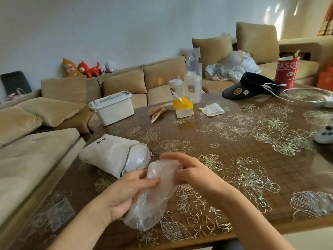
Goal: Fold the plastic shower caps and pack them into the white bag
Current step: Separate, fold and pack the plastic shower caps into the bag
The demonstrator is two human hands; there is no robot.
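The clear, crinkled plastic shower cap (153, 201) is held just above the near part of the brown glass-topped table with a gold flower pattern (234, 159), gathered into a long, loose roll. The left hand (126, 193) has thumb and fingers curled round the roll's middle, and the right hand (191, 170) is curled round its far end. The step in hand looks like the folding. To do it well, I would press the trapped air out toward the open lower end, keep the left-hand grip firm so the slippery film does not spring open, and fold the far end over toward the middle until the bundle is short enough for the bag's mouth. The film is thin, milky-transparent and full of creases, and it bulges at the lower end where it hangs free. Just beside the hands, on the left, the soft white drawstring bag (108, 152) lies on its side on the table, its mouth turned toward them and already showing clear plastic (138, 156) inside.
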